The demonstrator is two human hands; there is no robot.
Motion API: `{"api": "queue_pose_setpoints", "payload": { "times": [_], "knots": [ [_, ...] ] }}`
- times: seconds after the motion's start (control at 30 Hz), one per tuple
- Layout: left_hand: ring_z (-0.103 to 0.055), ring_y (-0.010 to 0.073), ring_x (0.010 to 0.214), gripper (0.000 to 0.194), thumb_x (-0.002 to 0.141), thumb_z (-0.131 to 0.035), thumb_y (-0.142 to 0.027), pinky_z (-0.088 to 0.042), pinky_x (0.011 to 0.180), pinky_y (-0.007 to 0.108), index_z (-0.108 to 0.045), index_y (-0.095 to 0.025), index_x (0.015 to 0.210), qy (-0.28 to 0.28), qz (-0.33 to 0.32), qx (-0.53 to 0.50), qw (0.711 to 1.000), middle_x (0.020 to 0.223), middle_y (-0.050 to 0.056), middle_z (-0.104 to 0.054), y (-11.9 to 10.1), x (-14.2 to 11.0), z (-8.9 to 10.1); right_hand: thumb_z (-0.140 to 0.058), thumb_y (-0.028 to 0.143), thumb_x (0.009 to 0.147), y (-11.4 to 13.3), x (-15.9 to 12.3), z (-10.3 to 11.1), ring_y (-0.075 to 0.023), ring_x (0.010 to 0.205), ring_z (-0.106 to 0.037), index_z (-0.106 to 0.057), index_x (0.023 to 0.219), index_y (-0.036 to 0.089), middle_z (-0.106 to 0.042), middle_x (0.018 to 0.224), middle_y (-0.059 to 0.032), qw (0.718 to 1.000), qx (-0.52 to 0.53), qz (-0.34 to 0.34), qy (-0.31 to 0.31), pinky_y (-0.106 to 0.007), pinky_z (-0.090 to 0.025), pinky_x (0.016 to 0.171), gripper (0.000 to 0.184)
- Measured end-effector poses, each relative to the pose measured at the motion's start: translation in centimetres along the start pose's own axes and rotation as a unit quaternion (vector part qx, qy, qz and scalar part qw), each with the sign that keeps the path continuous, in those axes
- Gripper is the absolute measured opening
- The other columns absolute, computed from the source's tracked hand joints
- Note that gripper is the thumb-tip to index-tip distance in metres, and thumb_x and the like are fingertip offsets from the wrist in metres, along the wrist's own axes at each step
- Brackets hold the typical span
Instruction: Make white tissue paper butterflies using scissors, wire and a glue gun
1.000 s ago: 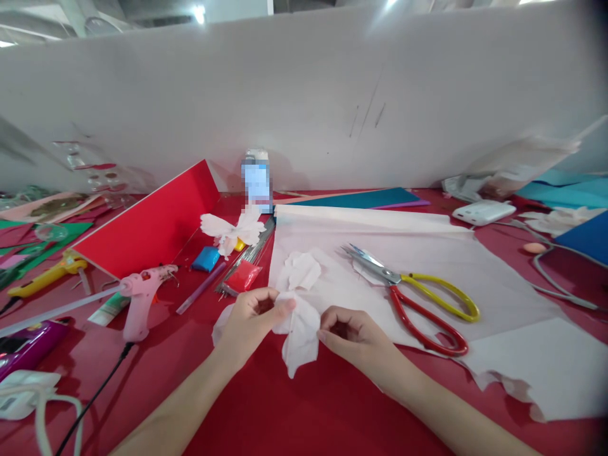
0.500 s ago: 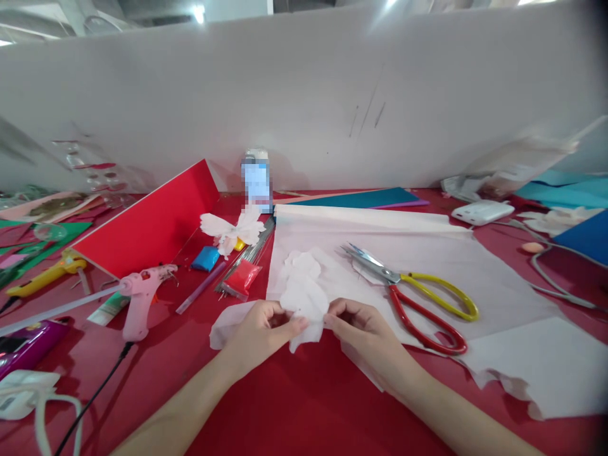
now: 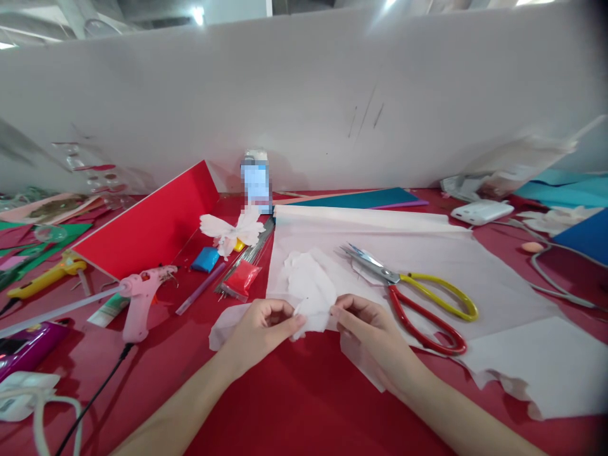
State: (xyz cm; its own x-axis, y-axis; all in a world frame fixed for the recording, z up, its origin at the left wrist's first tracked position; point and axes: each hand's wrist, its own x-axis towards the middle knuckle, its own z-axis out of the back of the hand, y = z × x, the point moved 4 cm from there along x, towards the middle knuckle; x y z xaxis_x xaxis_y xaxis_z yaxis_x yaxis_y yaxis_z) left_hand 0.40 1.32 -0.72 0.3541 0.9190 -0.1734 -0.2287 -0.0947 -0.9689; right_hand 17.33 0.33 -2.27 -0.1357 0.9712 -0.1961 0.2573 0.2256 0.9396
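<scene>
Both my hands pinch one small white tissue-paper petal [image 3: 313, 294] just above the red table [image 3: 285, 405]. My left hand [image 3: 261, 332] grips its lower left edge with thumb and forefinger. My right hand [image 3: 368, 332] grips its lower right edge. The petal stands up between them, over the near edge of a large white tissue sheet [image 3: 427, 266]. Another white scrap [image 3: 223, 326] lies under my left hand.
Scissors with yellow and red handles [image 3: 413, 291] lie on the sheet to the right. A pink glue gun [image 3: 140, 294], a finished white paper flower [image 3: 230, 231], wires, small blue and red packets and a red card [image 3: 152, 221] sit to the left. A white partition stands behind.
The petal hung down between my hands a second ago; it has been turned up and now stands above them. Both hands shifted slightly together.
</scene>
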Motion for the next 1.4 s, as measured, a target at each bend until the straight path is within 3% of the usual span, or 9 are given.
{"api": "queue_pose_setpoints", "payload": {
  "times": [0.3, 0.47, 0.67, 0.8, 1.03, 1.23, 1.4],
  "knots": [
    [-0.055, 0.0116, 0.063, 0.02, 0.077, -0.057, -0.031, -0.044, 0.067, 0.024, -0.063, -0.017, 0.065, -0.026, -0.024, -0.035, 0.999, 0.065, 0.001, -0.062, -0.3, 0.0, 0.7, -0.074, 0.047, 0.065, 0.9, 0.3, 0.6, -0.0096, 0.051, -0.033, -0.054, 0.062, 0.018, -0.039, 0.052, 0.0052, 0.998, -0.035, 0.033, -0.04, -0.025, -0.025, 0.049, 0.035],
    [-0.055, 0.0126, 0.064, 0.024, 0.076, -0.06, -0.039, -0.045, 0.063, 0.025, -0.066, -0.017, 0.082, -0.038, -0.003, -0.074, 0.997, 0.069, 0.001, -0.062, 0.4, 0.0, 0.6, -0.074, 0.05, 0.064, 0.8, 0.0, 0.3, -0.01, 0.051, -0.035, -0.054, 0.064, 0.019, -0.041, 0.054, 0.0043, 0.998, -0.039, 0.019, -0.039, -0.025, -0.027, 0.048, 0.037],
    [-0.045, 0.0106, 0.059, 0.036, 0.08, -0.057, -0.046, -0.037, 0.06, 0.023, -0.054, -0.018, 0.058, -0.046, -0.038, 0.012, 0.998, 0.059, -0.003, -0.048, 0.2, 0.1, 0.3, -0.074, 0.046, 0.067, 0.3, -0.4, -0.4, -0.0087, 0.051, -0.036, -0.057, 0.068, 0.019, -0.043, 0.057, 0.0048, 1.0, -0.004, -0.015, 0.011, -0.024, -0.031, 0.049, 0.032],
    [-0.045, 0.0105, 0.059, 0.035, 0.081, -0.056, -0.046, -0.036, 0.06, 0.023, -0.054, -0.019, 0.058, -0.046, -0.032, 0.024, 0.998, 0.059, -0.004, -0.05, 0.1, 0.0, 0.3, -0.074, 0.048, 0.066, 0.4, -0.3, -0.4, -0.0092, 0.053, -0.038, -0.056, 0.066, 0.018, -0.045, 0.059, 0.004, 0.999, -0.037, -0.01, -0.001, -0.024, -0.03, 0.049, 0.034],
    [-0.047, 0.0112, 0.057, 0.039, 0.079, -0.057, -0.05, -0.036, 0.056, 0.023, -0.058, -0.019, 0.056, -0.098, -0.006, 0.065, 0.993, 0.058, -0.002, -0.055, -0.1, -0.2, 0.8, -0.072, 0.048, 0.069, 0.4, -0.3, -0.2, -0.0085, 0.052, -0.034, -0.056, 0.068, 0.018, -0.044, 0.06, 0.0044, 0.999, -0.052, 0.004, -0.015, -0.023, -0.026, 0.046, 0.033],
    [-0.055, 0.0116, 0.06, 0.033, 0.08, -0.058, -0.044, -0.044, 0.063, 0.022, -0.061, -0.019, 0.059, -0.1, -0.021, 0.0, 0.995, 0.058, -0.002, -0.059, -0.2, 0.0, 0.9, -0.074, 0.048, 0.064, 1.0, -0.2, -0.1, -0.0098, 0.053, -0.037, -0.057, 0.064, 0.018, -0.045, 0.058, 0.0036, 0.997, -0.057, 0.027, -0.038, -0.024, -0.031, 0.049, 0.035],
    [-0.055, 0.0115, 0.061, 0.031, 0.081, -0.057, -0.045, -0.045, 0.063, 0.023, -0.067, -0.017, 0.071, -0.114, -0.033, -0.057, 0.991, 0.066, 0.001, -0.063, 0.8, 0.4, 1.2, -0.075, 0.046, 0.065, 0.8, 0.1, 0.4, -0.0087, 0.052, -0.033, -0.058, 0.064, 0.018, -0.045, 0.057, 0.0041, 0.997, -0.038, 0.045, -0.041, -0.023, -0.028, 0.05, 0.033]
  ]
}}
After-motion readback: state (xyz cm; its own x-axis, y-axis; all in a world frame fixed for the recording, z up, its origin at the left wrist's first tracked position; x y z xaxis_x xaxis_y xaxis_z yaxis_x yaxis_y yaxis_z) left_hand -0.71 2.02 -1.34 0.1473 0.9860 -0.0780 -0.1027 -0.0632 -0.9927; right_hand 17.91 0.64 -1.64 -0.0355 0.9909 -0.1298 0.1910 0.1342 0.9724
